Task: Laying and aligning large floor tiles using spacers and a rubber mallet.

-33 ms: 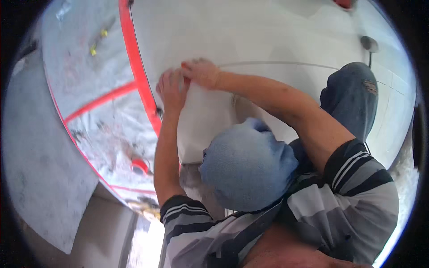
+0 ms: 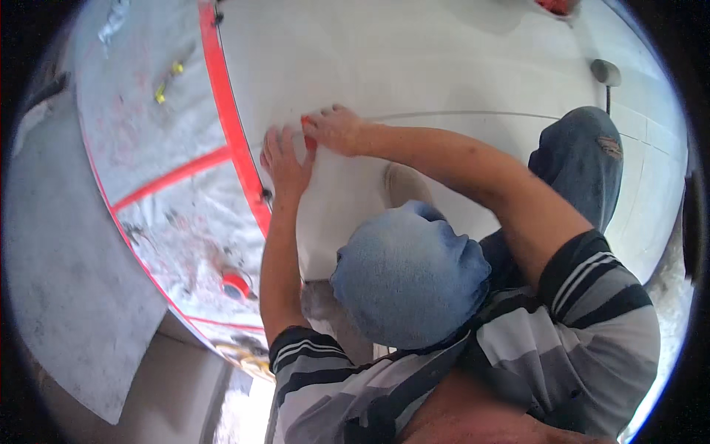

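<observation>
My left hand (image 2: 285,159) lies against the pale car body panel (image 2: 414,59), its fingers stretched out and slightly apart. Just to its right, my right hand (image 2: 336,132) is bent over a small red piece (image 2: 308,132) pressed to the same panel. The fingers partly cover this piece, so I cannot tell whether it is a scrap of tape or a small block. Left of both hands, a wide strip of red masking tape (image 2: 225,96) runs down the panel's edge.
Plastic masking film (image 2: 159,148) covers the area left of the tape, with another red strip across it. A red tape roll (image 2: 236,286) and a small yellow item (image 2: 160,94) are on it. My jeans-clad knees (image 2: 410,274) rise close under my arms. A door mirror-like grey knob (image 2: 606,72) stands right.
The whole view has shifted slightly, with panel, tape and hands all lower in the picture. More of the red piece shows beside my right fingers. Both hands stay at the same spot.
</observation>
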